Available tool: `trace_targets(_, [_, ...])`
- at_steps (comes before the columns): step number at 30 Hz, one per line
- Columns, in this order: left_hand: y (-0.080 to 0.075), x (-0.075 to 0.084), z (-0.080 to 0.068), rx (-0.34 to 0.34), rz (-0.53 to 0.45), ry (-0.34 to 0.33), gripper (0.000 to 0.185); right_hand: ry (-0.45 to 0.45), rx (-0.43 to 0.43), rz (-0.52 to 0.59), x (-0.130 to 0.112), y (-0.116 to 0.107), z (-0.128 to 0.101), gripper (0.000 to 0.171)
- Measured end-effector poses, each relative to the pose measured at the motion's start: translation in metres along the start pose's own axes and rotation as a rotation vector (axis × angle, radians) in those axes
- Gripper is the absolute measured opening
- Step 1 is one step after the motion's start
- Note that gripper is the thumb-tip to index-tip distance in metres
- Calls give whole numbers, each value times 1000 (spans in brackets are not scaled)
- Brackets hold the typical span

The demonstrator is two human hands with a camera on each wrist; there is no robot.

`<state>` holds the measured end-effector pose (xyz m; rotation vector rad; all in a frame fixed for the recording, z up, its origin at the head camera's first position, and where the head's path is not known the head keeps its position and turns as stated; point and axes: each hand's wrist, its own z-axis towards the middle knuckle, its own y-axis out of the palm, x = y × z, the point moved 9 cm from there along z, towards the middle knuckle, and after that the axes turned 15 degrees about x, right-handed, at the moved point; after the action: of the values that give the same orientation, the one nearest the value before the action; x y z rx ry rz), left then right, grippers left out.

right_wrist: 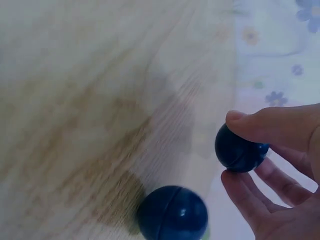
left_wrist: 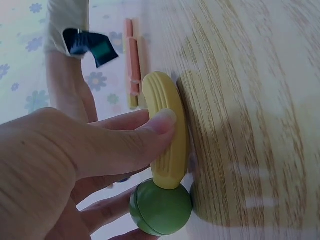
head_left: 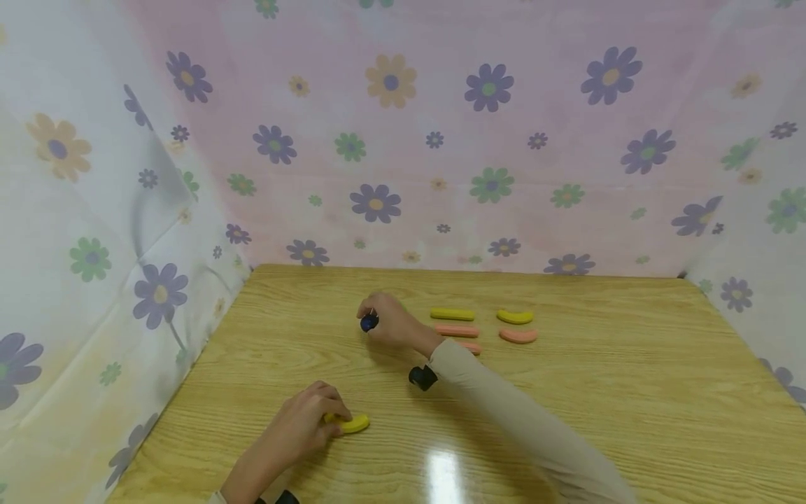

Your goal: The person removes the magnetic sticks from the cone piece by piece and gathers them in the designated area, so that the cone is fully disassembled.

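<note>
Near the front-left of the table (head_left: 630,392), left hand (head_left: 302,427) has its thumb pressed along a yellow ribbed curved piece (left_wrist: 167,135), fingers curled under it, piece lying against the wood. A green ball (left_wrist: 161,207) sits at the end of that piece, touching the lower fingers; can't tell whether it's actually held or just resting there.

Mid-table, toward the back edge, right hand (head_left: 393,325) pinches a dark blue ball (right_wrist: 239,149) between thumb and fingertips. A second blue ball (right_wrist: 172,212) sits loose on the wood just below it in the right wrist view.

Just right of that hand, a row of yellow and pink sticks (head_left: 455,329), then a yellow curved piece (head_left: 515,317) and a pink curved piece (head_left: 518,336) further right.

Risks as I read them:
- Loose blue ball is free on a smooth glossy top. Any nudge from the right hand's fingers or the sleeve (head_left: 504,406) sends it rolling, likely toward the left edge.
- Blue ball grip is a fingertip pinch on a round smooth surface. Off-centre pressure and it squirts out.
- Green ball looks poorly secured. If the left hand lifts the yellow piece, it could drop and roll off the front edge.
- Right sleeve lies close over the stick row; pulling the arm back could drag them out of line.
</note>
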<state>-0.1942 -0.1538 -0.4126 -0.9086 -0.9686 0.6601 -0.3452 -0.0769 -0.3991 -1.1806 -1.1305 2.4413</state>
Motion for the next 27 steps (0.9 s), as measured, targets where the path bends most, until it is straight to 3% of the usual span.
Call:
trace_targets(16, [0, 2, 1, 18, 4, 29, 16, 36, -75, -249, 23, 20, 18, 29])
trace_targets(27, [0, 1, -1, 29, 12, 48, 17, 41, -93, -195, 25, 18, 19, 32])
